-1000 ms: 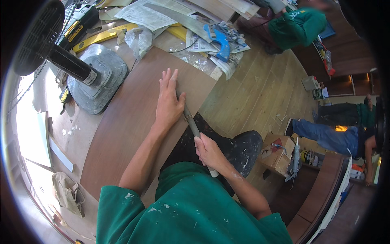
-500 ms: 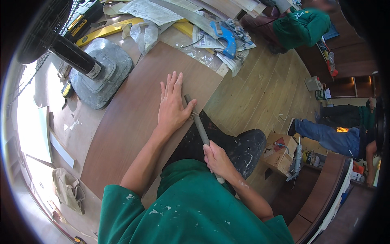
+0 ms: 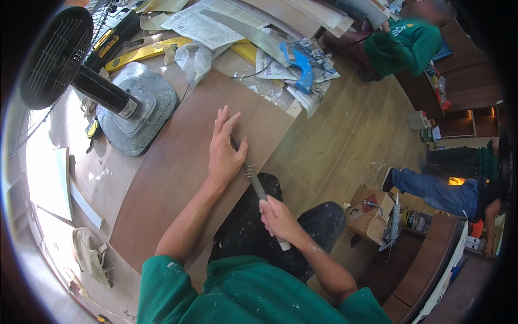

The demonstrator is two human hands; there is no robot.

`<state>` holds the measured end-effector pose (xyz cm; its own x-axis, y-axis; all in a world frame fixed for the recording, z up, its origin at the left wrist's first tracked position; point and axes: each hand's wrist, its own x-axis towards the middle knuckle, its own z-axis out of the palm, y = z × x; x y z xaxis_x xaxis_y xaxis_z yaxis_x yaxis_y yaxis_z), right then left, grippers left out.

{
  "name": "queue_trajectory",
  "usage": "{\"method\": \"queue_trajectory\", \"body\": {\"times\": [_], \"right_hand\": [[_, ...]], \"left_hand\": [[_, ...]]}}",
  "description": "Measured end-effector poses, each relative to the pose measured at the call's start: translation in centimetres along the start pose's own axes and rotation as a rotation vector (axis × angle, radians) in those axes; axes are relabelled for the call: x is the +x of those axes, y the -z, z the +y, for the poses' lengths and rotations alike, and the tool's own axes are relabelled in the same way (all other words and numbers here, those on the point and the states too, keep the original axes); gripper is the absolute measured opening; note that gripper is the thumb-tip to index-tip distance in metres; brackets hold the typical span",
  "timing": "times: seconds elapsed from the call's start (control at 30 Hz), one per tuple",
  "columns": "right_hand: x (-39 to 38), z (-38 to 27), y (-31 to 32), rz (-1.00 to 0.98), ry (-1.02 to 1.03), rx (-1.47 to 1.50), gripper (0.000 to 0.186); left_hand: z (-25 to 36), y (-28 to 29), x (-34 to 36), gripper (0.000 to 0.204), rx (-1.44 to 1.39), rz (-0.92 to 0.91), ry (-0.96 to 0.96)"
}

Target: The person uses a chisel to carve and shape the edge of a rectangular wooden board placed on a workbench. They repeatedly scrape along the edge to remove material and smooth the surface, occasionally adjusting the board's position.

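Note:
A brown wood-look panel (image 3: 167,178) with a curved left edge lies in front of me. My left hand (image 3: 224,156) rests over its right part, fingers stretched out and thumb apart. In my closed right hand (image 3: 279,217) is a long grey file (image 3: 256,183), its pale butt end showing below the fist. The file slants along the panel's right edge, and its far end passes behind my left thumb. Small curled shavings cling beside the file near the thumb.
A fan with a grey base (image 3: 135,102) stands left of the panel, near a tape measure (image 3: 93,128). Beyond lie a yellow level (image 3: 145,53), newspapers (image 3: 202,24) and a blue saw handle (image 3: 302,67). A cardboard box (image 3: 371,210) and caulking gun (image 3: 395,221) sit right. Two people are nearby.
My right hand and the file have shifted slightly down and left. My left hand has tilted, its fingers drawn a little closer together. The view has tipped slightly.

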<state>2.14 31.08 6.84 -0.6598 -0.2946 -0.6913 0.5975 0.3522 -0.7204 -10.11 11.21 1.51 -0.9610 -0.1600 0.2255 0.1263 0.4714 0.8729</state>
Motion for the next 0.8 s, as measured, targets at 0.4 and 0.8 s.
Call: {"method": "queue_trajectory", "body": {"times": [0.4, 0.8], "right_hand": [[-0.3, 1.4, -1.2, 0.078, 0.068, 0.062, 0.031], [-0.5, 2.5, -1.8, 0.089, 0.1, 0.099, 0.032]], "left_hand": [[-1.6, 0.5, 0.6, 0.092, 0.276, -0.145, -0.124], [-0.7, 1.3, -0.8, 0.138, 0.489, -0.311, -0.181]]}}
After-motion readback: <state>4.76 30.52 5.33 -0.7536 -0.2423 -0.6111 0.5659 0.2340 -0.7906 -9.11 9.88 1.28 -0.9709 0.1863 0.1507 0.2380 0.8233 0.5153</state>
